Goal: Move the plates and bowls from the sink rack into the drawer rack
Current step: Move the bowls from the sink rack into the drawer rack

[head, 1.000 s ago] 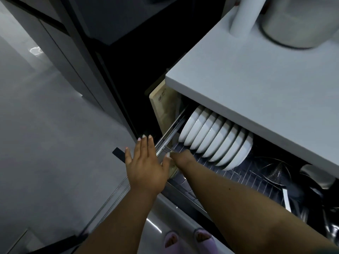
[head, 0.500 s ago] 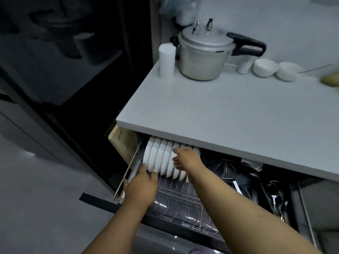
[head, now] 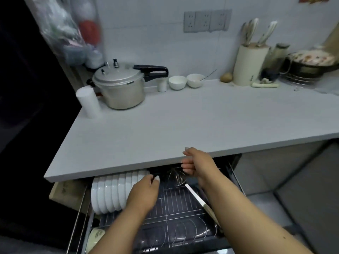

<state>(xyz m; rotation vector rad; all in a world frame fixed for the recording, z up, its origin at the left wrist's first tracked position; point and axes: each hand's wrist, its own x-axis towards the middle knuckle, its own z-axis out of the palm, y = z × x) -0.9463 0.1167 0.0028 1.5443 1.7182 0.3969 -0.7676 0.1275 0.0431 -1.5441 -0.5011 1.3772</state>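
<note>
I read this as between loads; white bowls (head: 111,193) stand upright in the drawer rack (head: 176,213); my left hand (head: 145,194) hovers beside them, loosely curled, empty; my right hand (head: 197,166) likewise empty; next, fetch from the sink rack, unseen.

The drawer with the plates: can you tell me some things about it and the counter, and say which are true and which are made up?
1. White plates stand on edge in a row at the left of the drawer rack. True.
2. The left hand is beside the plates. True.
3. The right hand is holding a bowl. False: it holds nothing that can be seen, its fingers loosely curled near the counter edge.
4. The pressure cooker sits inside the drawer. False: it is on the counter.
5. Two small white bowls sit near the wall. True.
</note>
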